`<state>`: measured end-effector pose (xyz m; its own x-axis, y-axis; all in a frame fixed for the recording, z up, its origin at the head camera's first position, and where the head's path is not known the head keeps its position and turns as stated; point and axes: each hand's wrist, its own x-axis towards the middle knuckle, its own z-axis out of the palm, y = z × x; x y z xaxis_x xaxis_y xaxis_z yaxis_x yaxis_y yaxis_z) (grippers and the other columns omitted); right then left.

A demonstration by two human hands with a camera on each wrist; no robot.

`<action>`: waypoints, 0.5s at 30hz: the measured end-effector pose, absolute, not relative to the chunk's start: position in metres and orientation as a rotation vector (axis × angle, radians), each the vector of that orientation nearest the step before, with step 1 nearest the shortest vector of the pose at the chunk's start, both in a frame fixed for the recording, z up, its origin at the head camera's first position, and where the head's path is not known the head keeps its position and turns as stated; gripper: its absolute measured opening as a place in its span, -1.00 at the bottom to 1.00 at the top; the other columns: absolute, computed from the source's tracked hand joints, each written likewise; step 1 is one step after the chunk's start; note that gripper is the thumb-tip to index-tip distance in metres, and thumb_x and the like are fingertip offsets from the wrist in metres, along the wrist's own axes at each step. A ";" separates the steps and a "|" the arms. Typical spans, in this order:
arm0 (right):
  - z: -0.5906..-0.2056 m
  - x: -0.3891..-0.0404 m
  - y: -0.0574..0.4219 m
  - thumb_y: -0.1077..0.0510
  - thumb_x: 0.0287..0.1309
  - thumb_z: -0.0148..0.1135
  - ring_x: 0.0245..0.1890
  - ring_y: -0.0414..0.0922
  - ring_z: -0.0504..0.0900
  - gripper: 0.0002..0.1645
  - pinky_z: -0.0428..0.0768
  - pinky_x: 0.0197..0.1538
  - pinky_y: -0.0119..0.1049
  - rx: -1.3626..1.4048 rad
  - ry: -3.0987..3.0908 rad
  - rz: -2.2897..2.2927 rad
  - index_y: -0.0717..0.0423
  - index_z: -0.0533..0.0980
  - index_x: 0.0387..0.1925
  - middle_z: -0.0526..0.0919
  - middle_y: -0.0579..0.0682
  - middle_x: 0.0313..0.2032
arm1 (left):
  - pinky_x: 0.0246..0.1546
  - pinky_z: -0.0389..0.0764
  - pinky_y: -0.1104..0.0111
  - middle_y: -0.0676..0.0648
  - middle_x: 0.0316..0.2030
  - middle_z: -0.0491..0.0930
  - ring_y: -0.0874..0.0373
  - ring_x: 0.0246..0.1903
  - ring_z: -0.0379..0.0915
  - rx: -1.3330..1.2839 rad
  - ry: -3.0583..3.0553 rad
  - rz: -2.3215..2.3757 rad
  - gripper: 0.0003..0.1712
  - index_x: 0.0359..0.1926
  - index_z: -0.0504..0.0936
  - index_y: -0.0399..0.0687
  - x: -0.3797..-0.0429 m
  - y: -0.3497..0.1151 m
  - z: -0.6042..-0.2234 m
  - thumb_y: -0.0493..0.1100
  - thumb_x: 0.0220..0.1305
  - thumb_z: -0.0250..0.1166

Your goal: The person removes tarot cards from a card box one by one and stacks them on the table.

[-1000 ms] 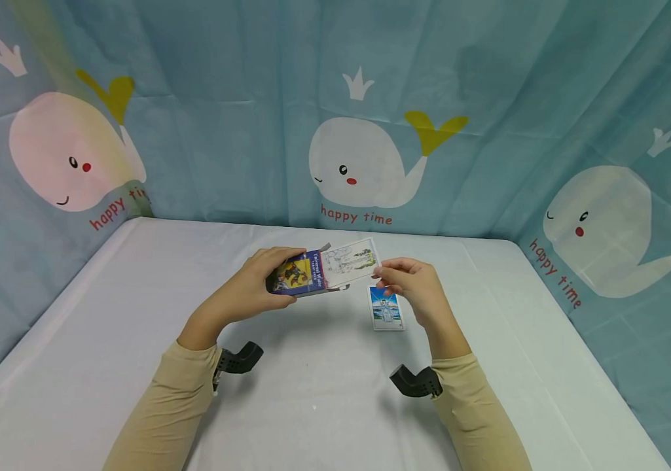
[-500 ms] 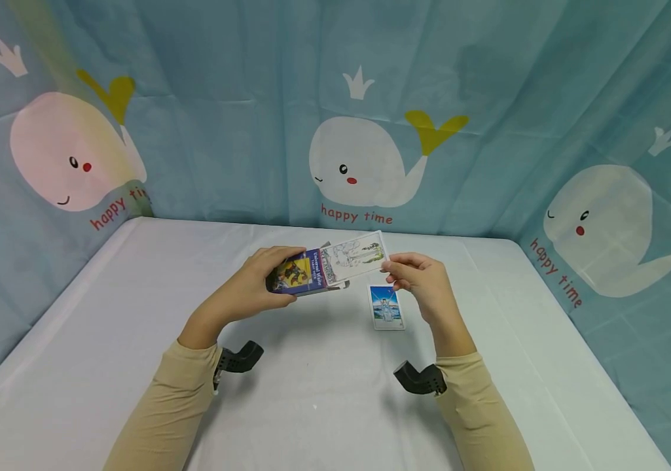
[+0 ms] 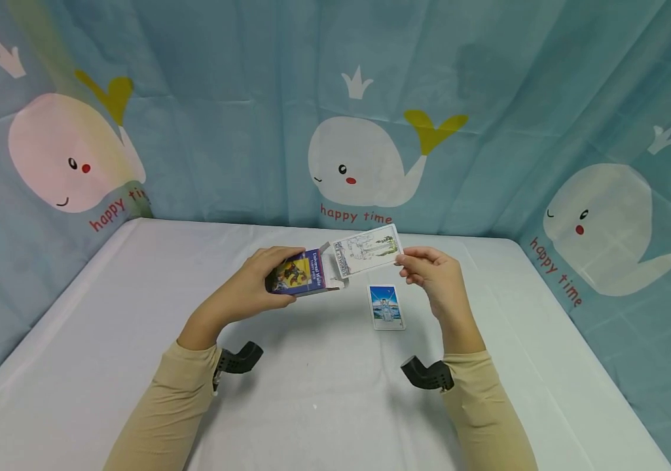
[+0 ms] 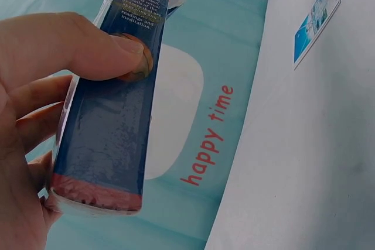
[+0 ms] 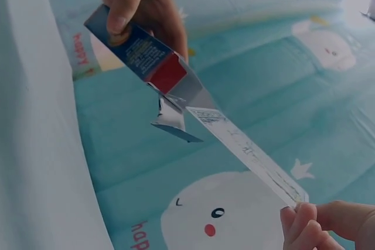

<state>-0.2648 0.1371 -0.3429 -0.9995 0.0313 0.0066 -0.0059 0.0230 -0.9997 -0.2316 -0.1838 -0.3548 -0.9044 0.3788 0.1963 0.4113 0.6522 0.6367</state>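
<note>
My left hand (image 3: pixel 249 281) grips a blue tarot card box (image 3: pixel 300 273) by its sides, held above the table. In the left wrist view the thumb presses the narrow side of the box (image 4: pixel 105 127). The box's end flaps stand open toward the right. My right hand (image 3: pixel 432 278) pinches the corner of a white card (image 3: pixel 368 250) with a line drawing on it. That card's left end is at the mouth of the box; in the right wrist view the card (image 5: pixel 246 153) slants down from the flaps to my fingertips. Below it, a blue picture card (image 3: pixel 386 307) lies on the table.
A white cloth covers the table (image 3: pixel 311 412). Behind and beside it hangs a blue-green curtain (image 3: pixel 223 144) printed with whales. Black wrist cameras sit on both forearms, the left one (image 3: pixel 241 358) and the right one (image 3: pixel 426 373).
The white card has slid rightward and slightly up out of the box, moving with my right hand. My left hand and the box have stayed put. The picture card is now fully uncovered.
</note>
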 end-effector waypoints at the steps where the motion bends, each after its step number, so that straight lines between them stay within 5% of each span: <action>1: -0.343 -0.265 0.138 0.25 0.25 0.29 -0.54 -0.30 0.61 -0.75 0.58 -0.40 -0.52 -0.028 -2.215 2.183 0.33 0.55 -0.10 0.71 -0.20 -0.47 | 0.12 0.37 0.00 -0.12 0.39 0.35 -0.06 0.21 0.24 -0.674 -2.813 -1.103 -0.11 0.46 0.29 0.08 -0.232 -0.184 -0.355 -0.16 0.11 0.45; 15: -0.344 -0.271 0.155 0.25 0.22 0.32 -0.53 -0.30 0.63 -0.87 0.59 -0.38 -0.53 -0.070 -2.080 2.237 0.22 0.59 -0.21 0.72 -0.16 -0.46 | 0.15 0.37 -0.04 -0.13 0.39 0.34 -0.08 0.23 0.24 -0.665 -2.811 -1.114 -0.10 0.46 0.29 0.09 -0.232 -0.184 -0.355 -0.18 0.11 0.45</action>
